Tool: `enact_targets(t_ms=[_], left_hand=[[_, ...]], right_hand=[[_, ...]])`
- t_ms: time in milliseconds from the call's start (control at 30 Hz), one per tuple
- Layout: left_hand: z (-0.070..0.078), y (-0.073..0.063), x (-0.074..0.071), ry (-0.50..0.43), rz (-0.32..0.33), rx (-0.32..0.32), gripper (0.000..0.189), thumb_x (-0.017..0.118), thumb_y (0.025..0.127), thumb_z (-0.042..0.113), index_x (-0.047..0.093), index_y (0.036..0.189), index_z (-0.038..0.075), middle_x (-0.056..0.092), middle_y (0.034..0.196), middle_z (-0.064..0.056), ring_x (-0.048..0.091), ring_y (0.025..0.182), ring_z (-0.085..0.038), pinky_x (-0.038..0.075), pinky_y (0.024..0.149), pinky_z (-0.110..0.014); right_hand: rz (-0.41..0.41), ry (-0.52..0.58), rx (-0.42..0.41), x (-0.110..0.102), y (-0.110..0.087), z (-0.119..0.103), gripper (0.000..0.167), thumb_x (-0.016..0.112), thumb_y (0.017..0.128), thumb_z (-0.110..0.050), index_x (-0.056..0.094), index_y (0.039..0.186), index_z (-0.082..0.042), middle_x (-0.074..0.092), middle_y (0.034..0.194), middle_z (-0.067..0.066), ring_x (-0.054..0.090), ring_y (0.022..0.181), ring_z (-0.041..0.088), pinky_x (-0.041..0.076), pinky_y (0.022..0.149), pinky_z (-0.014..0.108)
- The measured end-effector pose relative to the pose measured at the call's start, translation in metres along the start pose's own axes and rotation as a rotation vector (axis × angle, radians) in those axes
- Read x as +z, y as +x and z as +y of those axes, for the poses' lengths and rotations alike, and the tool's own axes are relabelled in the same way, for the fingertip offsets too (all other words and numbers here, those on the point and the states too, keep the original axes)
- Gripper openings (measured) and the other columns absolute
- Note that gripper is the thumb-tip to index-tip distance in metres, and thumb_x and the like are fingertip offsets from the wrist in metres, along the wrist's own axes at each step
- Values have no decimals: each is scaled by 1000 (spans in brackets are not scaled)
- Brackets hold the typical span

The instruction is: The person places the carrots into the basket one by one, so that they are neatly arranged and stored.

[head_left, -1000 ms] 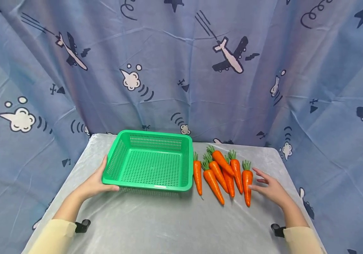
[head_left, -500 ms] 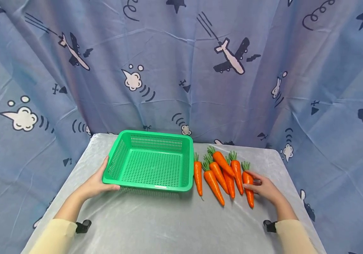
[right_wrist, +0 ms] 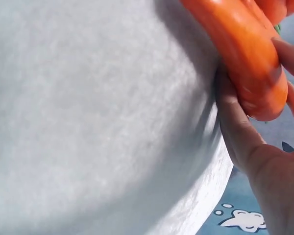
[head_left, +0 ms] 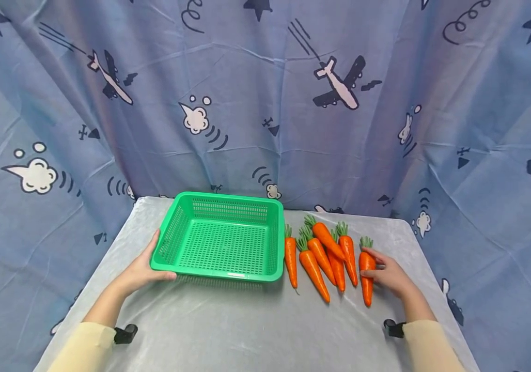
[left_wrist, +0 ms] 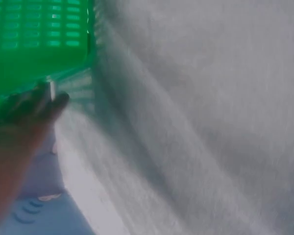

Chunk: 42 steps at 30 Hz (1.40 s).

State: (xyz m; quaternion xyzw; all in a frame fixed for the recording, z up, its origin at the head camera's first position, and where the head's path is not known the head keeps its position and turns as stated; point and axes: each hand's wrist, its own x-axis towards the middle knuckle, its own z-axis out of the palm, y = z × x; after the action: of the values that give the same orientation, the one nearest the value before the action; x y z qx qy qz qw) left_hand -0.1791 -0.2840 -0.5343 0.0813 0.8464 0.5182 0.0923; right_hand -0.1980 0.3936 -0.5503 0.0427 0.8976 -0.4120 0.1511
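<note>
In the head view a green plastic basket (head_left: 219, 272) with slotted walls stands on the left half of the table. My left hand (head_left: 140, 271) grips its near left corner, thumb along the front and fingers at the left side. My right hand (head_left: 388, 274) holds the rightmost carrot (head_left: 368, 298), thumb on one side and fingers over the other. The right wrist view shows this orange carrot (right_wrist: 240, 44) between thumb and fingers, close over the cloth. To its left several more carrots (head_left: 314, 271) with green tops lie bunched, some overlapping.
A light grey cloth covers the table (head_left: 247, 330). One carrot (head_left: 291, 261) lies right along the basket's right wall. Behind and at both sides hangs a blue curtain (head_left: 228, 129) printed with planes and clouds. Both wrists wear black camera mounts (head_left: 126, 333).
The right hand has moved left onto the rightmost carrot and closed on it, and the carrot has since shifted slightly right. The left hand has stayed at the basket.
</note>
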Motion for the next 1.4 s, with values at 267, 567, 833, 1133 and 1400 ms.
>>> enact_targets(t_ms=[267,567,833,1133,1400], left_hand=[[3,-2,0,-40,5,-20,136,90,74,15,-13,161,35,-4,170,-18,6,151,-49,15,116,-70],[4,-6,4,-50,16,-20,137,90,75,14,-15,161,32,-6,170,-15,6,151,-46,15,117,-68],[2,-6,8,-64,22,-9,137,90,74,12,-14,161,32,-5,170,-15,8,151,-44,16,117,-67],[5,-9,8,-60,26,-19,138,90,74,12,-16,161,28,-6,169,-20,5,151,-48,13,117,-67],[5,-7,11,-89,16,-16,138,89,74,10,-16,161,28,-4,170,-16,10,151,-42,16,117,-64]], right_hand=[[56,0,-6,-16,-13,-8,83,73,93,-32,29,160,-12,37,147,35,44,126,50,56,88,44],[105,0,-59,-29,-22,-34,83,73,93,-34,28,160,-13,38,148,34,46,128,52,53,95,55],[102,41,-80,-32,-27,-59,85,73,92,-36,27,161,-17,36,151,31,43,131,50,55,93,52],[110,21,-115,-31,-26,-86,86,74,90,-46,29,160,-25,39,151,28,46,132,49,50,99,59],[98,34,-157,-24,-23,-108,82,75,91,-39,33,159,-24,41,151,24,47,131,47,49,100,61]])
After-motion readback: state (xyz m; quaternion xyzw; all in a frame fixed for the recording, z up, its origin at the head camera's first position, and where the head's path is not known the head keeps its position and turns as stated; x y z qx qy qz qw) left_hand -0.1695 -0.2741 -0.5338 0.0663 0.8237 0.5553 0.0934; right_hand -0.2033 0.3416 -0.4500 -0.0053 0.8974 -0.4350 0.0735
